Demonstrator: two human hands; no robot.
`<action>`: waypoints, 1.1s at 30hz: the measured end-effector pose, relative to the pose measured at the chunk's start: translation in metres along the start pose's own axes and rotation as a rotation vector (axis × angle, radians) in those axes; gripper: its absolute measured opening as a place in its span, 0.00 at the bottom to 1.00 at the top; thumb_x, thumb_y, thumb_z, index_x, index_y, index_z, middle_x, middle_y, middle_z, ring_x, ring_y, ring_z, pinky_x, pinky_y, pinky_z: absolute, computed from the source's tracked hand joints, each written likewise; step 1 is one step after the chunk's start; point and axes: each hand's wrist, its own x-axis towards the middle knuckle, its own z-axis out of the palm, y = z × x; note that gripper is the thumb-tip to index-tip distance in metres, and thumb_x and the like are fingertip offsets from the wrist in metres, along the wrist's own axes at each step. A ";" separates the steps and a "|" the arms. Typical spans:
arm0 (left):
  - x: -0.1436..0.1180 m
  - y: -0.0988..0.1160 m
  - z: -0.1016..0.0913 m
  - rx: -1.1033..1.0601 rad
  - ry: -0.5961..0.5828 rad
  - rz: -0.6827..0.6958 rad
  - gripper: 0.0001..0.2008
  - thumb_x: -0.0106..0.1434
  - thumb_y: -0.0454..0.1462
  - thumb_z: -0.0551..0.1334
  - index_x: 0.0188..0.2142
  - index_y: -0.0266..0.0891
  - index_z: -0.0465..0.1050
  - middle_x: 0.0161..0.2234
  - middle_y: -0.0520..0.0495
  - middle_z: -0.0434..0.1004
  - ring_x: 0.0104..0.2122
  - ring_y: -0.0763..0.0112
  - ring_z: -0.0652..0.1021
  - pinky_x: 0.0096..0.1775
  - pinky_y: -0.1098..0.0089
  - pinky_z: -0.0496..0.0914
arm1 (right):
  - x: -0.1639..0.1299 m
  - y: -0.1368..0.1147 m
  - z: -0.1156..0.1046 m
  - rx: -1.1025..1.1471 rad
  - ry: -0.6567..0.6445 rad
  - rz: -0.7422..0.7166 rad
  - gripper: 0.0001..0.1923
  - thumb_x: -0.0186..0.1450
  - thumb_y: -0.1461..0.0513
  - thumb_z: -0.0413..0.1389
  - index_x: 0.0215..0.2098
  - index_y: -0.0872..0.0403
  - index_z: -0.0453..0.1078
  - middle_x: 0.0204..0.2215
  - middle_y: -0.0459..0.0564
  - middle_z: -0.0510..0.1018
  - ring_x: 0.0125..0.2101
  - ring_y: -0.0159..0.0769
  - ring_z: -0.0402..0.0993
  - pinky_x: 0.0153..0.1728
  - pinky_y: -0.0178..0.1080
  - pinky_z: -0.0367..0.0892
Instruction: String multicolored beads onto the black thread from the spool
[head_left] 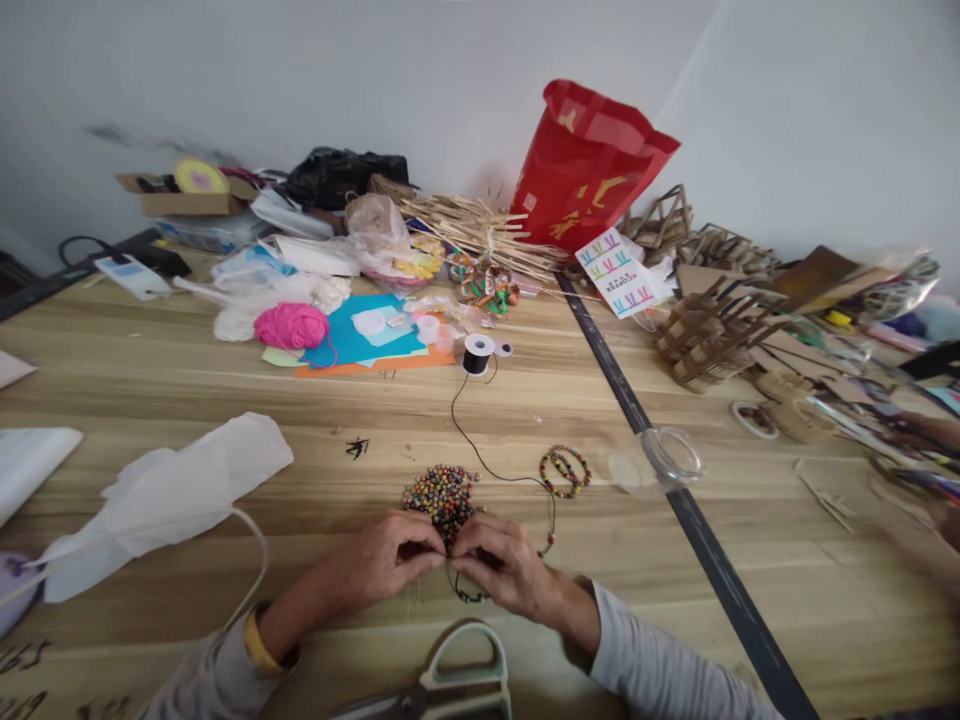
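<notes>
Fingers of left hand (379,555) and right hand (514,568) pinch cord (525,480); card (621,274) reads "COFFEE"

Smooth grain, red gloss, rough weave
The tabletop (525,405) is smooth and wood-grained, faintly sheened; the red bag (581,165) glossy; the pink yarn (291,326) matt, fluffy; the woven baskets (697,345) rough; the scissors' handle (502,668) smooth plastic — the beads (442,490) slightly shiny, perhaps wood, too small to tell.

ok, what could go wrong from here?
Loose beads lie by the left hand; a nudge might scatter them. The dark cord runs slack across the table from its spool, so the right hand could snag it. Scissors lie nearby; either hand might bump them.
</notes>
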 end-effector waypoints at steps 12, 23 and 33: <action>0.001 0.001 0.002 -0.014 0.005 0.011 0.08 0.61 0.34 0.58 0.33 0.34 0.77 0.31 0.45 0.78 0.32 0.68 0.76 0.36 0.72 0.66 | -0.003 0.001 0.000 0.038 -0.002 0.004 0.07 0.66 0.62 0.53 0.33 0.57 0.69 0.28 0.52 0.74 0.30 0.32 0.70 0.30 0.33 0.65; 0.002 0.000 0.002 -0.002 0.005 0.031 0.08 0.60 0.33 0.58 0.31 0.34 0.76 0.29 0.45 0.77 0.30 0.69 0.75 0.35 0.72 0.66 | -0.001 0.001 0.000 0.025 0.005 0.015 0.06 0.66 0.62 0.53 0.34 0.57 0.69 0.27 0.51 0.72 0.29 0.31 0.68 0.29 0.32 0.64; 0.000 0.001 0.003 -0.011 0.025 0.045 0.08 0.60 0.32 0.57 0.30 0.33 0.75 0.28 0.46 0.76 0.29 0.70 0.74 0.33 0.73 0.65 | 0.000 -0.005 -0.001 -0.034 -0.055 0.018 0.05 0.66 0.65 0.49 0.34 0.56 0.66 0.27 0.50 0.68 0.28 0.30 0.64 0.28 0.32 0.61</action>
